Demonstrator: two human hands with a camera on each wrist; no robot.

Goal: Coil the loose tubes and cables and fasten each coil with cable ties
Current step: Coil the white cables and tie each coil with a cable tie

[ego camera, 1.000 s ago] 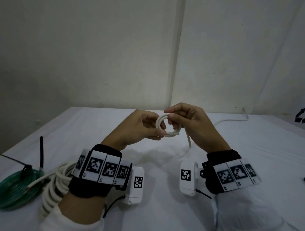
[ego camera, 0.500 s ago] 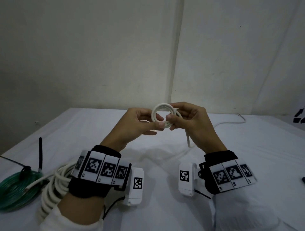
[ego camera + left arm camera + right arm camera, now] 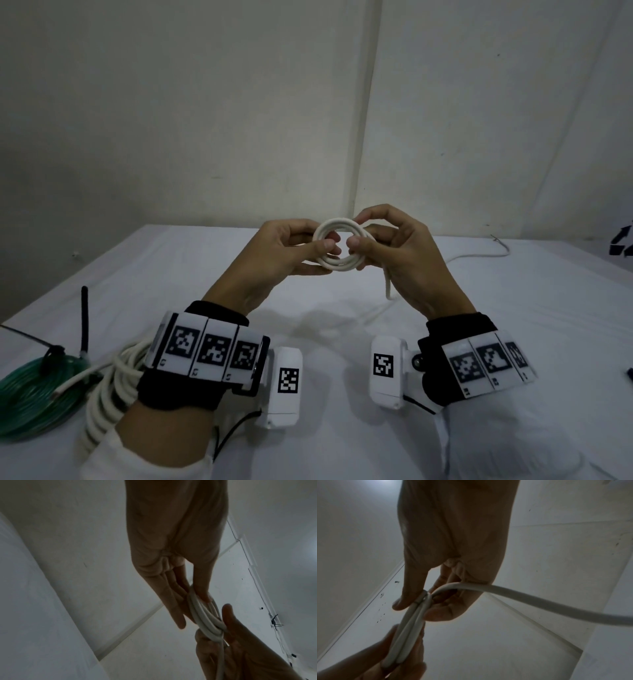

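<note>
A small coil of white cable [image 3: 337, 245] is held up above the table between both hands. My left hand [image 3: 291, 246] pinches its left side with thumb and fingers. On the coil's right side my right hand [image 3: 394, 246] pinches it, thumb in front. The loose tail [image 3: 388, 284] hangs down from the right hand and runs off across the table. In the left wrist view the coil [image 3: 202, 616] shows as several stacked turns between the two hands. In the right wrist view the coil [image 3: 407, 626] is edge-on and the tail [image 3: 530, 599] leaves to the right.
A green tube coil [image 3: 30, 401] fastened with a black tie lies at the left edge of the white table [image 3: 513, 308]. Beside it, under my left wrist, lies a thick white hose coil [image 3: 113, 383]. The cable's far end [image 3: 496, 246] lies at the back right.
Both hands have lifted the coil slightly and turned it, so its opening now faces the head camera. The right hand has shifted its grip round the coil's right side.
</note>
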